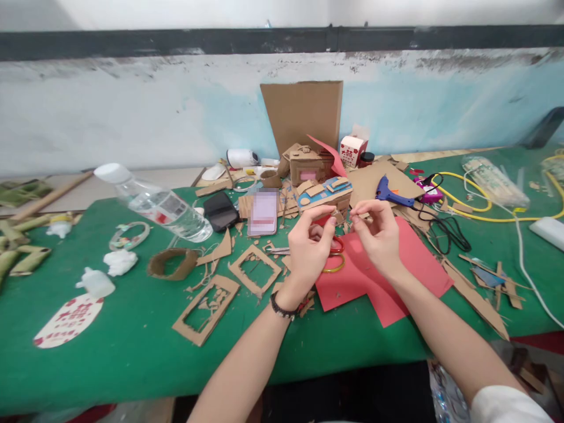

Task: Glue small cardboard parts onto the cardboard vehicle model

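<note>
My left hand (308, 247), with a dark beaded bracelet at the wrist, is closed with thumb and forefinger around a small cardboard piece (338, 217). Close to its right, my right hand (376, 235) is pinched shut; whatever lies between its fingertips is too small to make out. Both hands are raised over red paper (414, 258). Scissors (335, 262) with red and yellow handles lie beneath my left hand, which partly hides them. Behind the hands are a blue-and-brown cardboard piece (325, 192) and a small cardboard box model (304, 167).
A blue glue gun (394, 194) lies at right, its black cord trailing. Cardboard frames (207, 309), a cardboard ring (171, 264), a phone (263, 212) and a tilted water bottle (158, 205) occupy the left. A yellow cable (473, 208) crosses the right side of the green table (132, 364).
</note>
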A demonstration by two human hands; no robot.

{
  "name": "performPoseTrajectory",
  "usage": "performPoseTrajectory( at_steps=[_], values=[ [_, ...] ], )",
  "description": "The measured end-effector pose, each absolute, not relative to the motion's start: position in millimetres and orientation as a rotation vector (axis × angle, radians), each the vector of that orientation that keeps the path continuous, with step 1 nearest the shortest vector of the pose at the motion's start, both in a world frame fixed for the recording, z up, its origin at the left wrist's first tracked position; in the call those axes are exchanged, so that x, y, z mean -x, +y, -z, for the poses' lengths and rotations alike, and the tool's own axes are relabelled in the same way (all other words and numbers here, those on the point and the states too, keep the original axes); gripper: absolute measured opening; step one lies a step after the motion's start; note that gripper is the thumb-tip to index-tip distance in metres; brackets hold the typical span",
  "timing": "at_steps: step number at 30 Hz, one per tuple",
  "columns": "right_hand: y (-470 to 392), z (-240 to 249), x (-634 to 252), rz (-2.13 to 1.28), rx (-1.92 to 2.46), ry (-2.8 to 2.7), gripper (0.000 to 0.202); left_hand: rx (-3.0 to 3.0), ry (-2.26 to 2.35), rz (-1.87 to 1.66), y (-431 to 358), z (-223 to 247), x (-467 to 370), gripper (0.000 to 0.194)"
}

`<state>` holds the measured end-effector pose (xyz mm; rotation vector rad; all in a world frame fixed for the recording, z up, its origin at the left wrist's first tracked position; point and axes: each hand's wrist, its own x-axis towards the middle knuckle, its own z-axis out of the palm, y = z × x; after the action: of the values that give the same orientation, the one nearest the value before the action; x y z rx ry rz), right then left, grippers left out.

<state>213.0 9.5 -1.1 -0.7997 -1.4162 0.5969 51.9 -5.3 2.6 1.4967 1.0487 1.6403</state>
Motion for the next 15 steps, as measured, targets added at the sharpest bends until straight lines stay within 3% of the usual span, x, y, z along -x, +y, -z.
performPoseTrajectory(
  at_steps=[6,15],
  values=[
    [7.2,2.6,-213.6,-0.407,0.813,-1.578,0.015,-1.44,1.001,-1.607,-9.0,-2.5,-56.4,0.033],
    [7.1,1.6,-216.3,-0.454,0.806,-1.581,0.013,-1.407,0.955,-1.605,-12.7,-4.6,-59.2,0.031]
  ],
)
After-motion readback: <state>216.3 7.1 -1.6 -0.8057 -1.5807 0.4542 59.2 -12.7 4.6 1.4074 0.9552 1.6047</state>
